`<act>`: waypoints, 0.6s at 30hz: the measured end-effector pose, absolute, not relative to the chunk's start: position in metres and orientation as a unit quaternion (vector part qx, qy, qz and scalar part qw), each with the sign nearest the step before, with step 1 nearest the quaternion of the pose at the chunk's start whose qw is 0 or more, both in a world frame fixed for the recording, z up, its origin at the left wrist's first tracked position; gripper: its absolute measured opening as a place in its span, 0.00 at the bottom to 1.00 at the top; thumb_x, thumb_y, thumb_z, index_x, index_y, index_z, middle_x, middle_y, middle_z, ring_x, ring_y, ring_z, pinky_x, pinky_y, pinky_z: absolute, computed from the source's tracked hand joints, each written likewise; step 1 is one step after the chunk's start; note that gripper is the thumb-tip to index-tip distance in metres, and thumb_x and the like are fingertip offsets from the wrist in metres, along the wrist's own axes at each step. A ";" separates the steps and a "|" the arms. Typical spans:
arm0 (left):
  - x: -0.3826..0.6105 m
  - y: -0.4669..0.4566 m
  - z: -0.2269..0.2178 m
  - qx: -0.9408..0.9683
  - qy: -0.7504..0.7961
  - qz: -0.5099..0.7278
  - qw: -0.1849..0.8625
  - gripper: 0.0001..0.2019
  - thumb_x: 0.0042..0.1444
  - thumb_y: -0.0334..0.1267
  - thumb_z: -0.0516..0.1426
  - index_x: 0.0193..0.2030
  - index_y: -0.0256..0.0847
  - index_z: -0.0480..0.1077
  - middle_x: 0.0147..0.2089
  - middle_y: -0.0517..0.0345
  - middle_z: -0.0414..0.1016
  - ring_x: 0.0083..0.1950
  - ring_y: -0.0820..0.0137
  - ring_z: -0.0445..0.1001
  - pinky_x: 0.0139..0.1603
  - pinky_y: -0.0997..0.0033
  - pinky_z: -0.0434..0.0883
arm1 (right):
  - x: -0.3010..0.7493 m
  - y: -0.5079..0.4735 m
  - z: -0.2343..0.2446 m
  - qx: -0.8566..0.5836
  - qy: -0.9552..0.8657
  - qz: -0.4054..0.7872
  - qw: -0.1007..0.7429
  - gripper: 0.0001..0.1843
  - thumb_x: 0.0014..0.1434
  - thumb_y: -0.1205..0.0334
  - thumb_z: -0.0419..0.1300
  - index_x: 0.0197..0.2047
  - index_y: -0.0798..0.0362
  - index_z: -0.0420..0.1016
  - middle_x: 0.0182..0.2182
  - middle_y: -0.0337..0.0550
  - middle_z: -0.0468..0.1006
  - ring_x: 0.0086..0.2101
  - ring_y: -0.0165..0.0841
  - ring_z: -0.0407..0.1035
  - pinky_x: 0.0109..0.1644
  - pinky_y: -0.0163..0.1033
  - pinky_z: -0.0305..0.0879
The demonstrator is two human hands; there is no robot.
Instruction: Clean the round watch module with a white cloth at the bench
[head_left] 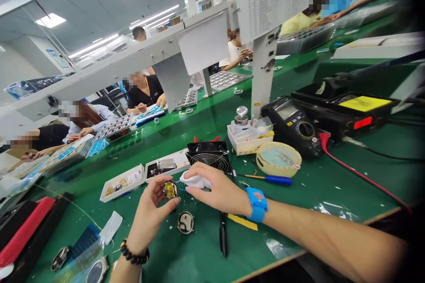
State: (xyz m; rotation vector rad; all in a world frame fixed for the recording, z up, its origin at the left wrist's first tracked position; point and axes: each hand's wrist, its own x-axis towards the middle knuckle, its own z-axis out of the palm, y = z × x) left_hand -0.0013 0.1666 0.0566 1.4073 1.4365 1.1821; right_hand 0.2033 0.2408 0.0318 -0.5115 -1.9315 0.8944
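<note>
My left hand [151, 212] pinches a small round part with a yellow centre [170, 189] between thumb and fingertips, held above the green bench [299, 194]. My right hand [215, 190], with a blue wristband [257, 204], is closed on a white cloth [195, 181] right beside that part. A round watch-case-like piece [185, 222] lies on the bench just below both hands. A black pen-like tool [223, 233] lies under my right wrist.
A small black fan [208, 154], white parts trays [122, 182] [168, 166], a round yellowish dish [278, 159], a blue-handled tool [268, 179], a multimeter [294, 124] with a red lead, and watches [96, 269] at lower left surround me. Other people work along the bench behind.
</note>
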 end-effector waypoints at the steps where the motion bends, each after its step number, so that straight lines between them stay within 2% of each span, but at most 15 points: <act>1: -0.001 0.166 0.057 0.558 0.568 0.462 0.391 0.21 0.51 0.37 0.68 0.51 0.44 0.69 0.50 0.52 0.73 0.50 0.64 0.71 0.52 0.66 0.68 | 0.203 0.241 0.031 -0.213 -0.785 0.363 0.455 0.10 0.59 0.65 0.64 0.46 0.52 0.74 0.43 0.41 0.74 0.44 0.33 0.71 0.50 0.40 0.66; 6: 0.000 0.167 0.059 0.554 0.563 0.460 0.405 0.22 0.50 0.37 0.69 0.51 0.44 0.69 0.49 0.53 0.73 0.48 0.64 0.71 0.51 0.67 0.68 | 0.200 0.243 0.028 -0.222 -0.781 0.367 0.453 0.06 0.61 0.66 0.64 0.42 0.51 0.75 0.42 0.39 0.75 0.43 0.32 0.71 0.49 0.38 0.65; 11: -0.001 0.167 0.062 0.504 0.521 0.477 0.497 0.22 0.52 0.37 0.68 0.53 0.43 0.69 0.48 0.53 0.73 0.48 0.66 0.70 0.47 0.71 0.68 | 0.199 0.243 0.028 -0.223 -0.778 0.375 0.452 0.03 0.64 0.66 0.61 0.42 0.51 0.75 0.40 0.38 0.75 0.41 0.30 0.71 0.46 0.36 0.64; 15: -0.002 0.166 0.063 0.446 0.476 0.484 0.583 0.18 0.60 0.43 0.62 0.54 0.40 0.70 0.44 0.52 0.74 0.38 0.71 0.71 0.42 0.72 0.69 | 0.199 0.243 0.029 -0.219 -0.782 0.380 0.443 0.04 0.65 0.65 0.60 0.43 0.50 0.75 0.41 0.38 0.75 0.42 0.30 0.70 0.46 0.36 0.64; 18: -0.002 0.167 0.063 0.409 0.444 0.488 0.631 0.17 0.66 0.46 0.55 0.54 0.37 0.71 0.43 0.51 0.74 0.36 0.71 0.71 0.39 0.72 0.69 | 0.200 0.243 0.029 -0.217 -0.780 0.383 0.444 0.05 0.65 0.65 0.59 0.43 0.50 0.75 0.42 0.39 0.75 0.43 0.31 0.70 0.47 0.36 0.63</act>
